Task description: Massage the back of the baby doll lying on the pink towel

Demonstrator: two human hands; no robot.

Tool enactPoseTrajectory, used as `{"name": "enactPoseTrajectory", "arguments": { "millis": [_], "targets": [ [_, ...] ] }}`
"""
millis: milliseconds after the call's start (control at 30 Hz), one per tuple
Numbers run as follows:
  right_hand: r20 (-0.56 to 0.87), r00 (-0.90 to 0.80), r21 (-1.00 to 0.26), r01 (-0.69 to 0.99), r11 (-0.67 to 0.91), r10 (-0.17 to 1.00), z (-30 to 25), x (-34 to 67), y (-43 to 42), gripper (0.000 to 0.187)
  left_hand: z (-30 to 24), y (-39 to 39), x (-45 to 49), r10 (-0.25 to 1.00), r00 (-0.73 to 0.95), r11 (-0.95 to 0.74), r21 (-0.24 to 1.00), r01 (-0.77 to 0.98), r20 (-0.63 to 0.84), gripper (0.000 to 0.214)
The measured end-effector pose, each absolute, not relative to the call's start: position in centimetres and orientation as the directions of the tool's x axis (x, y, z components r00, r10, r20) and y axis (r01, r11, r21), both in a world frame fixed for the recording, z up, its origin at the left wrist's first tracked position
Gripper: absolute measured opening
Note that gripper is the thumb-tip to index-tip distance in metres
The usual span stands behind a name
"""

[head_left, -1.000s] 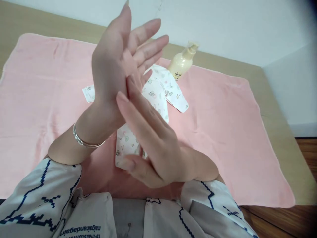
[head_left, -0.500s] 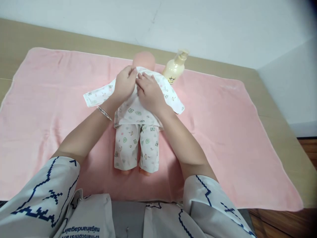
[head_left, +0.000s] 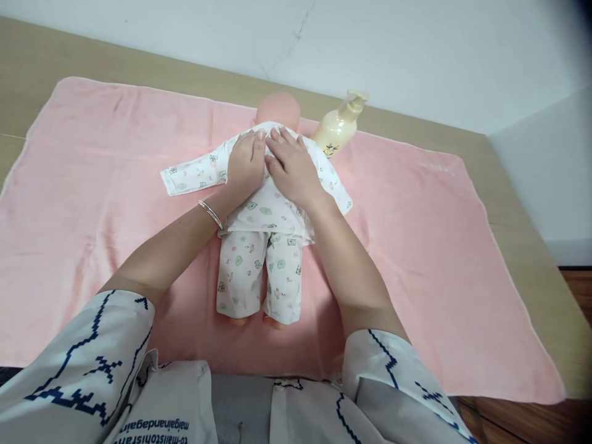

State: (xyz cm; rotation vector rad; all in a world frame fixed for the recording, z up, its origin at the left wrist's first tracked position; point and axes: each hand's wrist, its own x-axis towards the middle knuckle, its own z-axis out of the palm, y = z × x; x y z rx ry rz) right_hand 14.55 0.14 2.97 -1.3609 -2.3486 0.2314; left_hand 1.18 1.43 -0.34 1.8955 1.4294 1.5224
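A baby doll [head_left: 278, 110] with a bald head lies on a pink blanket, its head toward the wall. It wears a white printed top [head_left: 268, 213] and matching trousers [head_left: 240, 271], with its feet just showing below the cuffs. My left hand [head_left: 247, 161] rests flat on the left of the upper torso, its thumb along the inner side. Beside it, my right hand [head_left: 293, 163] lies palm down on the same cloth, fingers a little apart. Both hands touch the top, and neither grips it. Whether the doll faces up or down I cannot tell.
A pale yellow pump bottle [head_left: 337, 128] stands or leans close to the doll's right shoulder side. The pink blanket [head_left: 416, 265] covers most of a wooden table [head_left: 513, 216]. A white wall [head_left: 407, 55] rises behind the table's far edge.
My left hand has gone from bunched fingers near the neckline to lying flat on the top. My right hand has stayed on the torso. The whole view has shifted slightly.
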Motion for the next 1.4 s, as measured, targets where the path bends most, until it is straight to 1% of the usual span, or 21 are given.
{"name": "enactPoseTrajectory", "arguments": {
  "millis": [100, 200, 267, 333, 400, 467, 567, 667, 800, 933, 1000, 1100, 1267, 1333, 1400],
  "targets": [
    [0.282, -0.345, -0.362, 0.826, 0.432, 0.895, 2.6, 15.0, 0.4, 0.052, -0.5, 1.4, 1.3, 0.817, -0.075, -0.462, 0.727, 0.508, 0.572, 0.056],
    [0.328, -0.238, -0.337, 0.875, 0.349, 0.914, 2.0, 14.1, -0.6, 0.057, -0.5, 1.5, 1.2, 0.814, -0.051, -0.465, 0.701, 0.541, 0.579, 0.056],
    [0.339, -0.257, -0.307, 0.879, 0.365, 0.905, 1.8, 13.4, -1.3, 0.056, -0.5, 1.6, 1.2, 0.822, -0.019, -0.466, 0.691, 0.552, 0.569, 0.050],
    [0.326, -0.314, -0.293, 0.863, 0.411, 0.892, 1.9, 13.1, -1.3, 0.053, -0.4, 1.6, 1.1, 0.830, -0.002, -0.462, 0.690, 0.557, 0.558, 0.043],
    [0.318, -0.357, -0.301, 0.840, 0.451, 0.878, 2.1, 13.6, -0.7, 0.050, -0.5, 1.6, 1.1, 0.835, -0.006, -0.454, 0.694, 0.558, 0.551, 0.038],
    [0.329, -0.352, -0.328, 0.827, 0.456, 0.876, 2.2, 14.4, 0.1, 0.049, -0.6, 1.7, 1.2, 0.840, -0.029, -0.435, 0.703, 0.563, 0.542, 0.034],
    [0.371, -0.242, -0.375, 0.844, 0.383, 0.896, 2.0, 15.4, 0.7, 0.053, -1.0, 1.8, 1.2, 0.861, -0.108, -0.361, 0.747, 0.558, 0.497, 0.034],
    [0.377, -0.167, -0.373, 0.873, 0.315, 0.911, 1.7, 15.3, 0.5, 0.057, -1.3, 2.0, 1.2, 0.879, -0.149, -0.319, 0.789, 0.525, 0.454, 0.038],
    [0.345, -0.208, -0.338, 0.882, 0.328, 0.915, 1.4, 15.3, 0.8, 0.062, -1.2, 2.5, 1.2, 0.908, -0.080, -0.310, 0.788, 0.531, 0.411, 0.047],
    [0.324, -0.281, -0.308, 0.872, 0.382, 0.903, 1.4, 15.8, 1.6, 0.060, -0.9, 2.8, 1.1, 0.931, -0.007, -0.301, 0.775, 0.556, 0.366, 0.054],
    [0.308, -0.298, -0.294, 0.874, 0.388, 0.904, 1.5, 15.9, 1.6, 0.059, -0.7, 2.8, 1.0, 0.930, 0.008, -0.305, 0.757, 0.577, 0.368, 0.053],
    [0.300, -0.276, -0.295, 0.884, 0.364, 0.913, 1.9, 15.4, 0.9, 0.056, -0.3, 2.2, 1.0, 0.916, 0.026, -0.336, 0.732, 0.593, 0.400, 0.044],
    [0.324, -0.169, -0.314, 0.909, 0.274, 0.931, 2.8, 13.9, -0.9, 0.055, -0.1, 0.9, 1.2, 0.908, -0.044, -0.340, 0.795, 0.503, 0.417, 0.030],
    [0.288, -0.149, -0.305, 0.922, 0.238, 0.946, 3.2, 13.7, -1.1, 0.054, -0.3, 0.7, 1.2, 0.906, -0.085, -0.322, 0.805, 0.498, 0.414, 0.030],
    [0.243, -0.168, -0.288, 0.928, 0.236, 0.955, 3.4, 13.9, -0.9, 0.054, -0.5, 1.0, 1.2, 0.906, -0.103, -0.310, 0.809, 0.500, 0.411, 0.036]
  ]
}}
